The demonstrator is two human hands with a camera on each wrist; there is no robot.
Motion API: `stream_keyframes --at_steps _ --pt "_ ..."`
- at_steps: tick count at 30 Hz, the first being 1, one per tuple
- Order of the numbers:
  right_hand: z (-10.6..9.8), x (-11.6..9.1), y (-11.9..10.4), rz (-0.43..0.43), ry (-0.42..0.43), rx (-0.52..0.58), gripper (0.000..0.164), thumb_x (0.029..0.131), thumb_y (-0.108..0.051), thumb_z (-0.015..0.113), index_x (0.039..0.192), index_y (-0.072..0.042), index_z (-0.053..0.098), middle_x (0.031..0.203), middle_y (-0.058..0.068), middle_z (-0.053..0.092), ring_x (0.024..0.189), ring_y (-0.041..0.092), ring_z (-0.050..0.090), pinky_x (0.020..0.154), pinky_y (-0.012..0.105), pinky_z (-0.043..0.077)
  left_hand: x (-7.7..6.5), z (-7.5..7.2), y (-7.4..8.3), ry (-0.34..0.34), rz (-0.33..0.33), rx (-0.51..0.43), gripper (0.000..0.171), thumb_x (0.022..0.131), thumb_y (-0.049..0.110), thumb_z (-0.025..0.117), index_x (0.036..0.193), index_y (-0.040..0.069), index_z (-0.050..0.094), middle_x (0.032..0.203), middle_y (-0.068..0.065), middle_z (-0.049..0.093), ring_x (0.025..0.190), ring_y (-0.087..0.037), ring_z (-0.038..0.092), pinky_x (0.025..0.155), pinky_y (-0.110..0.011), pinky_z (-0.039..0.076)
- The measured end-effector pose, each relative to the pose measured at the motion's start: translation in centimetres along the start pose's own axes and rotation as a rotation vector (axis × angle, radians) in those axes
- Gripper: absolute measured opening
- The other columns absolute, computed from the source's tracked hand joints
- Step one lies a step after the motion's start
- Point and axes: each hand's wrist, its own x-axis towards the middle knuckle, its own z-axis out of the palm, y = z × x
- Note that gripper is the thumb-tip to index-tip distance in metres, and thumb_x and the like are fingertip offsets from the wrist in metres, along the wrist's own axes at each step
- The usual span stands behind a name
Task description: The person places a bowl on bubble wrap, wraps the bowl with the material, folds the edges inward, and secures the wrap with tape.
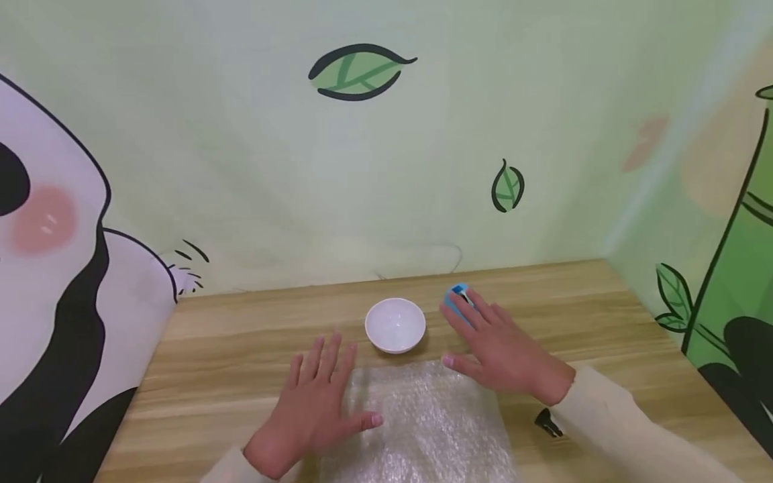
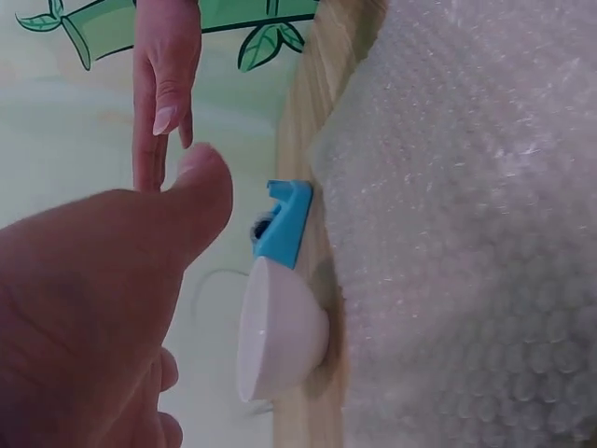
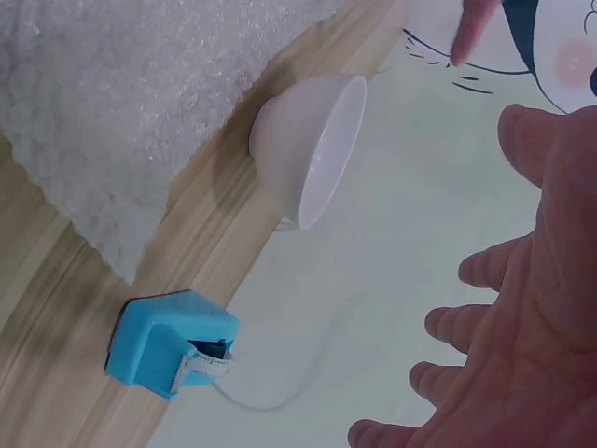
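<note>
No lettering, label, brand, number or sign can be read on anything here.

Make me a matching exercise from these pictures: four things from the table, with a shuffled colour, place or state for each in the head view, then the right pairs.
Things:
1. Bowl
2. Tape dispenser
3. Bubble wrap
4. Small dark object

Descriptions:
A. Beside the right sleeve
B. See-through, running down to the bottom edge of the picture
C. White, standing right way up
D. Blue, partly hidden by the right hand

Right pairs: 1-C, 2-D, 3-B, 4-A
</note>
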Motion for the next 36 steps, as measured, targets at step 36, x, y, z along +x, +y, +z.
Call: stream_keyframes --at_steps 36 --pt "2.8 -2.2 0.5 0.016 -0.012 0.059 0.074 0.099 -0.05 0.051 0.155 -0.008 0.028 0.165 0.016 0.019 0.151 0.045 0.014 0.118 0.06 0.025 -2.8 7.0 -2.2 -0.163 0.358 0.022 0.093 0.087 0.076 0.045 0.152 0.01 0.033 0.157 -0.029 0.028 0.143 -0.048 0.034 0.105 -0.057 0.042"
